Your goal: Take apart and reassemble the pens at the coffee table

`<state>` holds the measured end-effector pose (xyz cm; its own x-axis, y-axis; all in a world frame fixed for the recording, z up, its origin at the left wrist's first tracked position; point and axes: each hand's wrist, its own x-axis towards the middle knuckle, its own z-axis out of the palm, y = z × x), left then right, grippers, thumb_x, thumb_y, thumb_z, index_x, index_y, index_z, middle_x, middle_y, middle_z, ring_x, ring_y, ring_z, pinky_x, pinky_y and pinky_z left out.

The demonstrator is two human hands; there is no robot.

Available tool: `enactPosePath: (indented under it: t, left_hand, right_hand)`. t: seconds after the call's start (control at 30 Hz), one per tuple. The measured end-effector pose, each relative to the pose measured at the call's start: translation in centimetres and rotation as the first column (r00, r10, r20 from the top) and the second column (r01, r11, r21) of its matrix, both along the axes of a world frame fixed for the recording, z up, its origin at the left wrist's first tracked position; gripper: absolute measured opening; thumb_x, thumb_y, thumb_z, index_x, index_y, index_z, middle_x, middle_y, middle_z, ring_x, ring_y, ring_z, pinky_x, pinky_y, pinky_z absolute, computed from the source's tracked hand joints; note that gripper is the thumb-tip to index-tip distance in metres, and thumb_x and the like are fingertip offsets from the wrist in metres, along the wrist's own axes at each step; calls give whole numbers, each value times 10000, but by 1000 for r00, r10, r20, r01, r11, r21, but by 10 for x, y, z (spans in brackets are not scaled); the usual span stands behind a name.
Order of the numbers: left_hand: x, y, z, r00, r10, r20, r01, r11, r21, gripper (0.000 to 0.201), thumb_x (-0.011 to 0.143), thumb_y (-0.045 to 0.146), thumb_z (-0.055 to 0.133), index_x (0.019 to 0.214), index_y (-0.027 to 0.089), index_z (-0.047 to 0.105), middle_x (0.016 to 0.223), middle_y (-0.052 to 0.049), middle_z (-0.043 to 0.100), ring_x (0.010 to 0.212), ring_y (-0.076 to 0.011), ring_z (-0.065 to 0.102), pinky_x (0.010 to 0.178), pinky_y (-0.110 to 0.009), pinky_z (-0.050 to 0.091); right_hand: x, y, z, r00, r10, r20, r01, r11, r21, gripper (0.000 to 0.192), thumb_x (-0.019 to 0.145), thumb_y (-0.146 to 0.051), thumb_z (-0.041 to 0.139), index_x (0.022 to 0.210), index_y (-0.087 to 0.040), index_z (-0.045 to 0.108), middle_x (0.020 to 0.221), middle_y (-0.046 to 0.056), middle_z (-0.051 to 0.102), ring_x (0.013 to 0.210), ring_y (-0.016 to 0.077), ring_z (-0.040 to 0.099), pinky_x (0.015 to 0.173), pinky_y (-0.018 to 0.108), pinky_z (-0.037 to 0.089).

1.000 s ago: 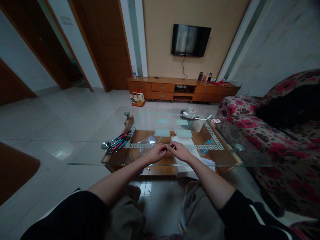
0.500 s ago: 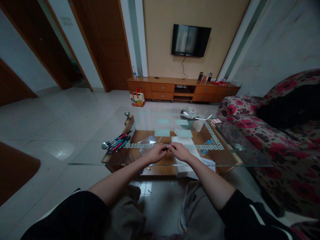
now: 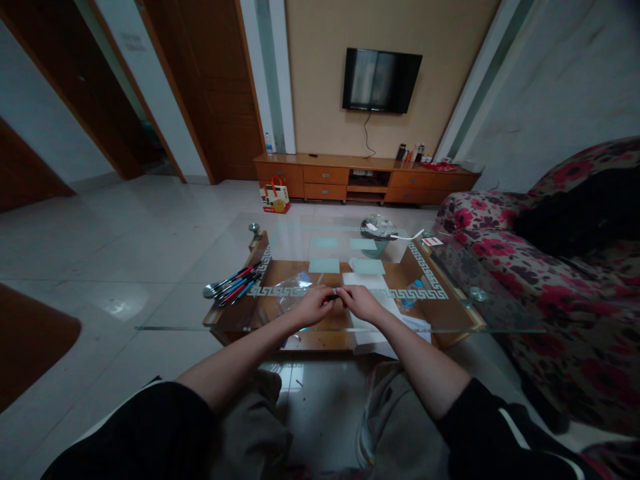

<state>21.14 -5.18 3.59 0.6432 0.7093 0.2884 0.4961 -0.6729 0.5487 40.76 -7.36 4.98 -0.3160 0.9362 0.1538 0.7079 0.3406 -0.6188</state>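
Both my hands meet over the near edge of a glass coffee table point(image 3: 190, 320). My left hand point(image 3: 314, 305) and my right hand point(image 3: 361, 303) pinch the two ends of one small dark thin object point(image 3: 334, 295), probably a pen, held between their fingertips; it is too small to tell more. Several red, blue and black pens point(image 3: 234, 283) lie in a bunch on the glass to the left of my left hand. A clear plastic bag point(image 3: 293, 288) lies just beyond my left hand.
White papers point(image 3: 373, 320) lie on the lower wooden shelf under my right hand. A bowl point(image 3: 377, 237) and a white cable sit at the table's far end. A flowered sofa point(image 3: 550, 280) runs along the right. A TV cabinet point(image 3: 365, 179) stands at the far wall.
My two hands have drawn slightly closer together around the small object. Nothing else has moved.
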Motion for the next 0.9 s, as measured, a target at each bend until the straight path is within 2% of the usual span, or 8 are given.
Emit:
enactPosePath:
  t: [0.17, 0.3, 0.43, 0.5, 0.6, 0.7, 0.83, 0.9]
  left_hand:
    - [1, -1, 3, 999, 33, -3, -33, 999, 25, 181, 813, 167, 535, 947, 162, 657, 818, -41, 613, 779, -172, 542, 720, -276, 404]
    - [1, -4, 6, 1000, -3, 27, 2, 1000, 29, 219, 822, 161, 527, 1014, 168, 633, 876, -47, 614, 819, -174, 548, 759, -280, 425]
    - [-1, -2, 2, 999, -26, 41, 26, 1000, -5, 273, 843, 163, 521, 1105, 171, 599, 936, -61, 631, 844, -180, 568, 771, -284, 440]
    - [-1, 1, -3, 999, -19, 46, 21, 999, -41, 253, 876, 170, 491, 1105, 179, 597, 952, -64, 647, 851, -182, 584, 777, -287, 445]
    - [-1, 3, -7, 999, -2, 52, 7, 996, -84, 258, 925, 205, 447, 1138, 188, 591, 975, -66, 667, 869, -187, 604, 790, -296, 449]
    - [-1, 0, -7, 998, -19, 58, 25, 994, -105, 284, 944, 251, 445, 1191, 189, 571, 969, -66, 674, 850, -183, 609, 785, -295, 452]
    - [-3, -5, -2, 995, -95, 33, 99, 985, -140, 462, 876, 316, 585, 1312, 196, 489, 937, -45, 660, 787, -163, 600, 732, -269, 454]
    - [-4, -5, -1, 993, -118, 1, 117, 983, -140, 529, 826, 322, 651, 1312, 195, 481, 922, -35, 649, 753, -153, 587, 695, -254, 442]
  right_hand:
    - [-1, 0, 0, 996, -81, 25, 82, 995, -52, 571, 1002, -485, 354, 600, -180, 621, 560, 16, 620, 584, 142, 568, 618, 239, 347]
    - [-1, 3, -4, 984, -180, -7, 179, 983, -45, 569, 988, -502, 374, 583, -186, 619, 554, 20, 628, 586, 149, 580, 621, 246, 355]
    - [4, 6, -4, 928, -355, -112, 362, 931, 48, 533, 975, -515, 392, 631, -187, 633, 628, 44, 658, 623, 166, 585, 619, 264, 360]
    - [7, 8, -5, 893, -406, -196, 423, 904, 54, 524, 976, -525, 373, 688, -182, 644, 680, 54, 674, 639, 168, 586, 612, 265, 372]
    - [8, 9, -9, 896, -333, -294, 345, 939, -12, 458, 961, -519, 404, 802, -173, 659, 745, 44, 685, 646, 158, 589, 618, 256, 403]
    - [4, 9, -13, 919, -247, -308, 241, 969, -60, 395, 933, -500, 466, 810, -170, 645, 713, 22, 657, 629, 148, 576, 616, 249, 410]
    - [0, 7, -11, 911, -270, -312, 280, 960, -13, 376, 938, -482, 458, 773, -180, 610, 663, 1, 604, 633, 147, 554, 608, 244, 389]
    - [0, 6, -9, 910, -279, -307, 295, 956, 6, 381, 944, -484, 445, 756, -185, 588, 647, -7, 585, 628, 145, 541, 602, 243, 379]
